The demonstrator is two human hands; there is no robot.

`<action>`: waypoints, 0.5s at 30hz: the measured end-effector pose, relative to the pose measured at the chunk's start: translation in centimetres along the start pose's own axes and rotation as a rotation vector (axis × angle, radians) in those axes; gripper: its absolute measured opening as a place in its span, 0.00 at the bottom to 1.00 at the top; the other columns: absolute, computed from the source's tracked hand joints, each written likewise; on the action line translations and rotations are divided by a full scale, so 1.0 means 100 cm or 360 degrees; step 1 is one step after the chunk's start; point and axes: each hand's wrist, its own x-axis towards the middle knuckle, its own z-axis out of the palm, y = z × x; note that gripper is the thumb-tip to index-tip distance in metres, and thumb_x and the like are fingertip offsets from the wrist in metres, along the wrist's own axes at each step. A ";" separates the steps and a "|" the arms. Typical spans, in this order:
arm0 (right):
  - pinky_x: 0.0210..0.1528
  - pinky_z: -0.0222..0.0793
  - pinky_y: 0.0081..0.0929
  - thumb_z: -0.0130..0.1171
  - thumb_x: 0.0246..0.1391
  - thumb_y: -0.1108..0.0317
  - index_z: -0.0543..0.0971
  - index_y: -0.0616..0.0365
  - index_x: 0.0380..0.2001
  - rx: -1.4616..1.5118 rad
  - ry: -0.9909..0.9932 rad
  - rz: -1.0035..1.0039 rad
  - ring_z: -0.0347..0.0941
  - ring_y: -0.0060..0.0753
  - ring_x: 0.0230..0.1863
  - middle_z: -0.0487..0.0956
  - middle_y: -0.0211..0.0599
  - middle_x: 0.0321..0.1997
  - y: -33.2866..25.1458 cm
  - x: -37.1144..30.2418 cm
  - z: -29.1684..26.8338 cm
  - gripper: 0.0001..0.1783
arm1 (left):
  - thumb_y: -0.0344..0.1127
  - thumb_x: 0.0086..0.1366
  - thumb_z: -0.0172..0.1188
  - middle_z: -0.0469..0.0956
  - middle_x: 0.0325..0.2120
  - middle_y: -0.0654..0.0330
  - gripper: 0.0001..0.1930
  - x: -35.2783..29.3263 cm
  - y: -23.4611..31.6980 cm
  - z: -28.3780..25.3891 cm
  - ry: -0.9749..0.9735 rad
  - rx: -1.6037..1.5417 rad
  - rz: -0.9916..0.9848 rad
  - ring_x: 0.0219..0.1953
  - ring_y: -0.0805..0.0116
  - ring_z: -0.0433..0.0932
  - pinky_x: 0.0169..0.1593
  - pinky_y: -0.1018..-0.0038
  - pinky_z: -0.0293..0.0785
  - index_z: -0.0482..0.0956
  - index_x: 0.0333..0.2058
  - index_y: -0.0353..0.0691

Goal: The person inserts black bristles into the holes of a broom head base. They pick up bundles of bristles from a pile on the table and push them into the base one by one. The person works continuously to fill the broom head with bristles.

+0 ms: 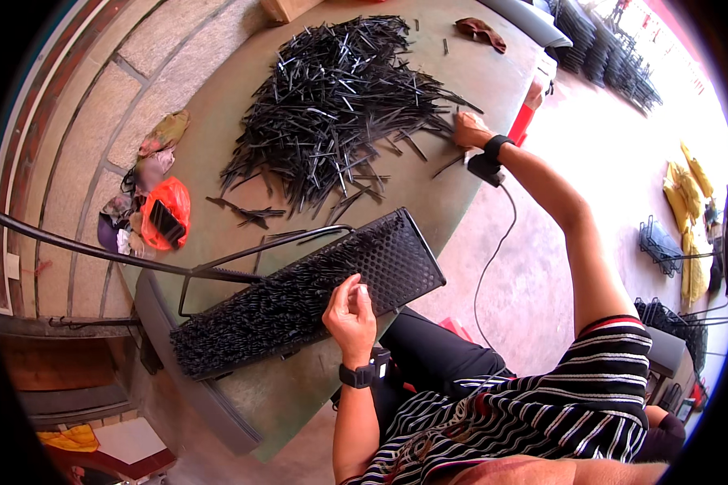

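Observation:
A long black brush head (259,315) lies slanted across the near part of the table. Dense black bristles fill its left and middle; its right end is a bare panel of holes (392,263). Over the border between bristles and holes is my left hand (350,319), thumb and fingers pinched together; anything between them is too small to make out. My right hand (471,131) reaches to the right edge of a big heap of loose black strips (332,105). Its fingers are curled against the strip ends, and their tips are partly hidden.
A bent black metal rod (218,273) runs from the brush head off to the left. Beside the greenish table (429,206) at left, an orange plastic bag (168,202) holds a dark phone. A brown cloth piece (481,35) lies at the far right. A cable (493,259) hangs from my right wrist.

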 end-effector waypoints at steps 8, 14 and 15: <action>0.30 0.71 0.37 0.65 0.40 0.47 0.75 0.65 0.26 0.0145 0.0320 -0.0314 0.76 0.46 0.31 0.77 0.48 0.27 -0.099 0.009 -0.021 0.27 | 0.26 0.59 0.56 0.75 0.25 0.64 0.10 0.000 0.006 -0.005 0.0009 -0.0017 -0.0045 0.21 0.83 0.70 0.23 0.87 0.65 0.76 0.39 0.31; 0.62 0.45 0.58 0.70 0.31 0.48 0.51 0.64 0.62 -0.0210 0.0508 -0.0370 0.48 0.50 0.66 0.57 0.51 0.63 -0.095 0.061 -0.044 0.59 | 0.26 0.59 0.57 0.75 0.25 0.64 0.09 0.001 0.015 -0.005 0.0001 -0.0055 -0.0099 0.22 0.84 0.70 0.23 0.87 0.65 0.77 0.39 0.31; 0.61 0.46 0.60 0.71 0.30 0.47 0.51 0.65 0.62 -0.0295 0.0518 -0.0401 0.49 0.50 0.66 0.59 0.50 0.62 -0.093 0.070 -0.040 0.60 | 0.25 0.58 0.57 0.75 0.25 0.64 0.09 0.000 0.012 -0.006 0.0005 -0.0027 -0.0104 0.22 0.84 0.70 0.23 0.87 0.65 0.77 0.38 0.31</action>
